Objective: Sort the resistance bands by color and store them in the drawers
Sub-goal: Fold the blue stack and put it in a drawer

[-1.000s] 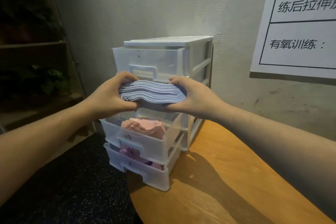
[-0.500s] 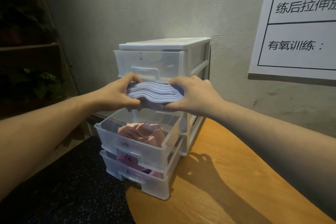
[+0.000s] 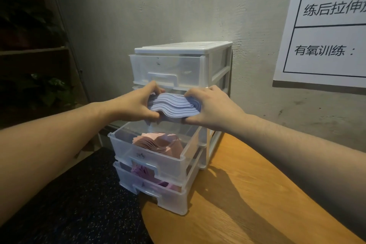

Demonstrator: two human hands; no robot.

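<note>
A stack of pale blue resistance bands point(image 3: 174, 108) is squeezed between my left hand point(image 3: 136, 105) and my right hand point(image 3: 213, 107), each gripping one end. The stack hangs just below the closed top drawer point(image 3: 168, 69) of a clear plastic drawer unit point(image 3: 217, 59), at the level of the second drawer, which is mostly hidden behind my hands. Below, a pulled-out drawer point(image 3: 150, 156) holds pink bands point(image 3: 160, 142). The bottom drawer point(image 3: 158, 190), also pulled out a little, holds purple-pink bands point(image 3: 142, 171).
The unit stands on a round wooden table point(image 3: 247, 204) against a grey wall. A white printed poster point(image 3: 326, 25) hangs at the right. A dark shelf with plants point(image 3: 39, 89) stands at the left, above a dark speckled floor point(image 3: 79, 204).
Both hands have carried the blue stack forward and slightly up, closer to the unit under the top drawer. The stack looks more compressed and wavy.
</note>
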